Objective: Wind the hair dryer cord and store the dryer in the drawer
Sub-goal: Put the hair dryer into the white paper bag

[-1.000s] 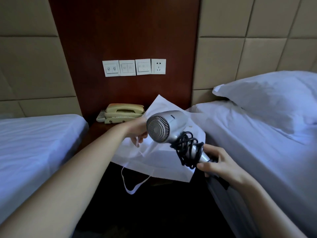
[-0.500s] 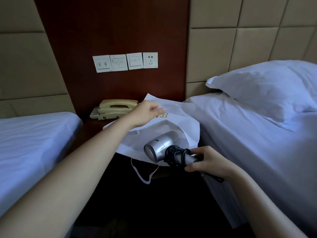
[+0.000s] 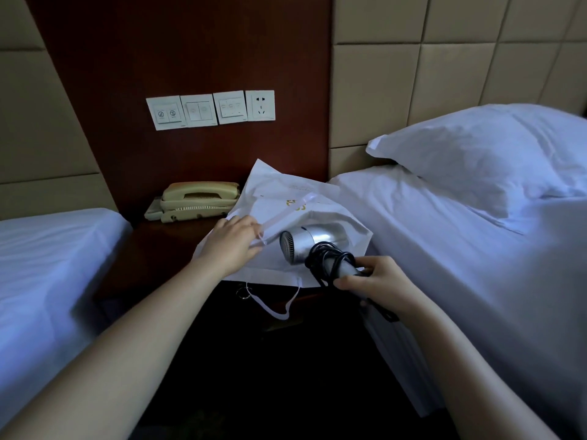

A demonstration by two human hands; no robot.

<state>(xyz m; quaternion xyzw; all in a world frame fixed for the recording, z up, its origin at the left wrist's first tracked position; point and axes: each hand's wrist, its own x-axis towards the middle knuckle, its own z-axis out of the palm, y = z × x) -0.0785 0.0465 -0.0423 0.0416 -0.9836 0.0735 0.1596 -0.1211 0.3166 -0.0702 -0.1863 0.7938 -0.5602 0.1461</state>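
R hand (image 3: 378, 282) closed round the handle of the silver hair dryer (image 3: 313, 241), black cord (image 3: 330, 263) already wound in loops on the handle; plug end seems to hang below the wrist, hard to tell. Dryer is held over the white paper bag (image 3: 286, 198) lying on the dark nightstand table (image 3: 158, 252), nozzle end pointing into the bag's mouth, rear grille facing cam. L hand (image 3: 232, 246) pinches the bag's upper edge + ribbon handle, lifting it so the mouth stays open. Beige phone (image 3: 198, 200) sits just beside the bag at the back. Beds on both sides, pillow (image 3: 476, 154) on the R 1. No drawer front visible in the dark below the table; can't tell where it is.

Judgement: step in hand = bagging the dryer before storing. To do it well: keep L lifting the edge high, slide dryer in nozzle-1st, low and flat; keep thumb on the loops so cord doesn't unwind or snag the ribbon. Paper is thin, so no forcing.
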